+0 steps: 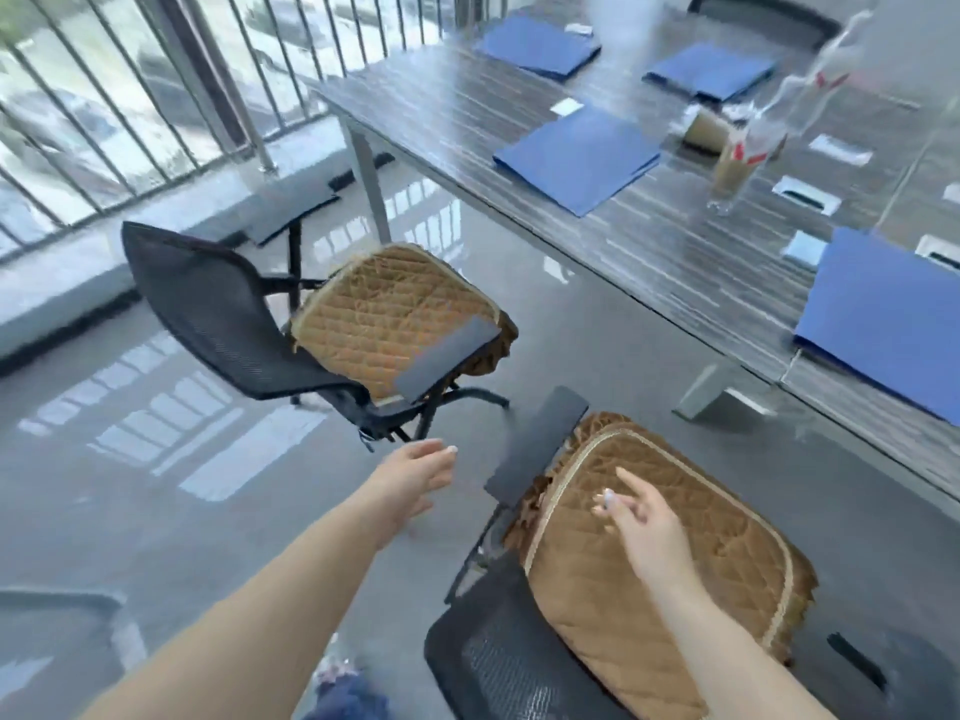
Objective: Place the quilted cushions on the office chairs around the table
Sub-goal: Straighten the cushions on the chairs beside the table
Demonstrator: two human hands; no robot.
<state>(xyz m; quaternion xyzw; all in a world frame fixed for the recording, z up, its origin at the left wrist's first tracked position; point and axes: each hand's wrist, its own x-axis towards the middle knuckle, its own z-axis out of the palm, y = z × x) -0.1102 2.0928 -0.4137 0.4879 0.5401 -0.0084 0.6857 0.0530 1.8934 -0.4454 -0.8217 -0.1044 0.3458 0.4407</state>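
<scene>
Two black mesh office chairs stand on the glossy grey floor beside the long dark wood-grain table [649, 241]. The near chair [498, 662] carries a brown quilted cushion with pale piping [670, 579], which covers its seat between the armrests. The far chair [218, 324] (turned away from the table edge) carries a second brown quilted cushion [384, 314] flat on its seat, partly behind the grey armrest pad [449, 358].

The right hand [644, 527] hovers just above the near cushion, fingers spread and empty, index finger extended. The left hand [415, 480] reaches out over the floor between the chairs, fingers loosely open, holding nothing.

Blue rectangular folders [576, 158] lie along the table's edges, with a clear glass [727, 184] near its centre line.
</scene>
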